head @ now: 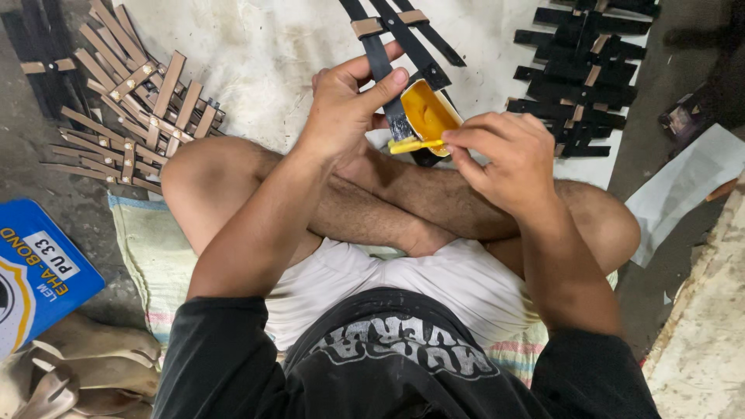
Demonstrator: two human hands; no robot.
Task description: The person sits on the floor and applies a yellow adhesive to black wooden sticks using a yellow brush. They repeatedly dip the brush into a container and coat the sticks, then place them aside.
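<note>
I cannot make out the tip of the yellow brush (415,145): it ends against the black strap (386,74), and the right hand (497,159) covers its other end. The strap runs up past the top edge of the frame, so its full length is cut off. The yellow-smeared glue container (429,112) sits half behind the strap and the hands, its base hidden. My left hand (345,109) reaches forward over the crossed legs, wrist bent, thumb and fingers (388,81) pinching the strap just above the brush. My right hand comes in from the right, knuckles up, fingers pressed together around the brush handle. The strap hangs between the two hands, just in front of the knees, above a white cloth on the floor (279,54). A pile of tan straps (136,101) lies far left, a heap of black straps (578,77) far right, a blue tin (39,271) is partly cut off at the left edge.
</note>
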